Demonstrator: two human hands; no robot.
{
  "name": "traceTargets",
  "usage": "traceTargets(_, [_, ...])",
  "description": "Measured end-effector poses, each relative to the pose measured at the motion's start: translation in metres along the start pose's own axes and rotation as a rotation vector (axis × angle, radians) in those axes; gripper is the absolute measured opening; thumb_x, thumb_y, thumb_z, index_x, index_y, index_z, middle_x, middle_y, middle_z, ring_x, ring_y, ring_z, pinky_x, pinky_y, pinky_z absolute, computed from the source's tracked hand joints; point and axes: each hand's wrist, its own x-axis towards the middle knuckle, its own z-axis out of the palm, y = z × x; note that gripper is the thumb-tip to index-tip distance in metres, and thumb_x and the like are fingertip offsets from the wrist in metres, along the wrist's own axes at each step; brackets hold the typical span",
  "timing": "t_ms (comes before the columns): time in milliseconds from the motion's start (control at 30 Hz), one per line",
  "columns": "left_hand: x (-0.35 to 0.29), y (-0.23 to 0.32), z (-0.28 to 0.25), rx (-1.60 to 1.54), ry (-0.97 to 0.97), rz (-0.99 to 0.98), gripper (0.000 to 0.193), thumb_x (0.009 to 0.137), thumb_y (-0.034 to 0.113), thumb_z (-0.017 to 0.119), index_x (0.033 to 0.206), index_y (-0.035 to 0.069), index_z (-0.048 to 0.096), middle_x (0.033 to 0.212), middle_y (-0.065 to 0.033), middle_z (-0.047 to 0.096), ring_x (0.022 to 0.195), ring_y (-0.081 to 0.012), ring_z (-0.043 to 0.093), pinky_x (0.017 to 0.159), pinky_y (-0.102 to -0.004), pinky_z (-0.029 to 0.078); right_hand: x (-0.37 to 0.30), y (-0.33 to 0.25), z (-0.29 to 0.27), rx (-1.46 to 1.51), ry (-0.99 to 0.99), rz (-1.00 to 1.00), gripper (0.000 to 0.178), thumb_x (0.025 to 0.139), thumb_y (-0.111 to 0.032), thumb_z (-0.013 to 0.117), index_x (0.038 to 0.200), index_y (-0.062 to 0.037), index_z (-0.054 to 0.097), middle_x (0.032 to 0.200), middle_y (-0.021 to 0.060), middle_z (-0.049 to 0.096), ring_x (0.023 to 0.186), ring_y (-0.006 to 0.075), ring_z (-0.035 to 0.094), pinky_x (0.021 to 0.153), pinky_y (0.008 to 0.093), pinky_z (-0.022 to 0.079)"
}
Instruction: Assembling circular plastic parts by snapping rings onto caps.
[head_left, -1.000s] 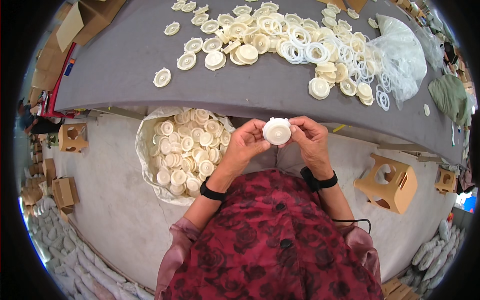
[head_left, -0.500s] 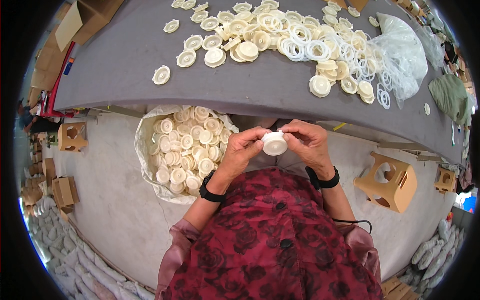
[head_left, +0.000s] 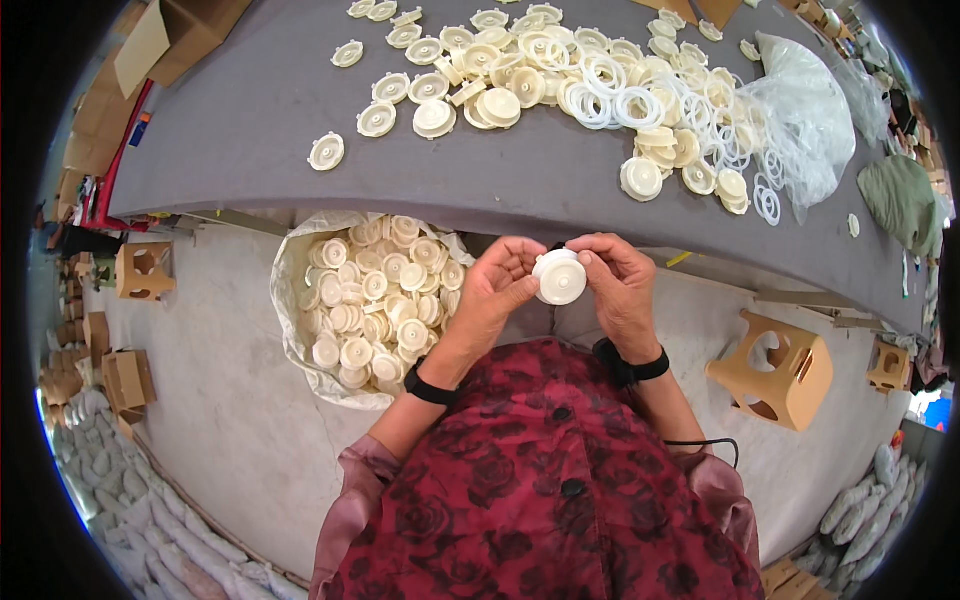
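Both hands hold one round cream plastic cap (head_left: 559, 277) in front of my chest, just below the table's near edge. My left hand (head_left: 497, 290) grips its left side, thumb across the front. My right hand (head_left: 618, 282) pinches its right rim with fingers curled behind. Each wrist wears a black band. On the grey table (head_left: 250, 110) above lie several similar cream discs (head_left: 432, 117) and thin white rings (head_left: 612, 102). To my left, a white sack (head_left: 288, 300) on the floor is filled with several finished cream caps (head_left: 372, 305).
A clear plastic bag (head_left: 800, 110) lies on the table's right part beside a green cloth (head_left: 905, 200). A cardboard stool (head_left: 775, 370) stands on the floor at right; smaller cardboard boxes (head_left: 140, 270) stand at left. Stacked white sacks (head_left: 130, 500) line the lower left.
The cap and both hands have dropped slightly toward my chest, and the cap has been turned between the fingers. The rest of the scene is unchanged.
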Motion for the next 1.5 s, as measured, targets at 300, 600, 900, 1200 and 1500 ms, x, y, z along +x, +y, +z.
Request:
traceTargets(300, [-0.004, -0.014, 0.004, -0.048, 0.04, 0.094, 0.027, 0.088, 0.002, 0.07, 0.112, 0.003, 0.058, 0.11, -0.0042, 0.063, 0.105, -0.0114, 0.059, 0.094, -0.0276, 0.047, -0.004, 0.015, 0.0, 0.14, 0.143, -0.063, 0.021, 0.096, -0.002, 0.061, 0.116, 0.0018, 0.065, 0.102, 0.0043, 0.067, 0.094, 0.0098, 0.063, 0.084, 0.0231, 0.05])
traceTargets(600, [-0.012, -0.009, -0.009, 0.031, 0.089, 0.132, 0.015, 0.089, -0.001, 0.068, 0.104, 0.001, 0.067, 0.097, -0.004, 0.068, 0.09, -0.0097, 0.063, 0.081, -0.024, 0.051, -0.005, -0.003, -0.006, -0.257, -0.043, -0.24, 0.016, 0.088, 0.0, 0.068, 0.104, 0.0011, 0.071, 0.094, 0.0083, 0.072, 0.083, 0.0113, 0.066, 0.074, 0.0246, 0.053])
traceTargets(900, [-0.009, 0.013, -0.005, 0.306, -0.034, 0.146, 0.015, 0.086, -0.007, 0.062, 0.099, -0.003, 0.068, 0.091, -0.004, 0.065, 0.084, -0.0103, 0.059, 0.076, -0.0247, 0.048, 0.005, -0.021, -0.01, -0.499, -0.187, -0.283, 0.015, 0.083, -0.005, 0.073, 0.096, 0.0014, 0.072, 0.084, 0.0099, 0.072, 0.07, 0.016, 0.069, 0.065, 0.0256, 0.055])
traceTargets(1200, [-0.002, 0.035, 0.0, 0.907, -0.134, 0.089, 0.009, 0.081, -0.001, 0.06, 0.089, -0.002, 0.064, 0.08, -0.0136, 0.063, 0.074, -0.0273, 0.063, 0.07, -0.0348, 0.049, 0.005, -0.002, 0.003, -0.75, -0.264, -0.331, 0.022, 0.08, -0.016, 0.077, 0.093, -0.0008, 0.068, 0.079, 0.0125, 0.067, 0.066, 0.0273, 0.065, 0.059, 0.0346, 0.052])
traceTargets(1500, [-0.057, 0.141, -0.081, 2.006, 0.208, 0.112, 0.025, 0.071, 0.006, 0.075, 0.095, 0.001, 0.073, 0.096, -0.0141, 0.068, 0.097, -0.0354, 0.06, 0.089, -0.0453, 0.046, 0.066, -0.052, -0.05, -1.045, 0.203, -0.652, 0.02, 0.078, -0.004, 0.072, 0.098, -0.0031, 0.069, 0.09, 0.0125, 0.067, 0.084, 0.0311, 0.065, 0.073, 0.0396, 0.051])
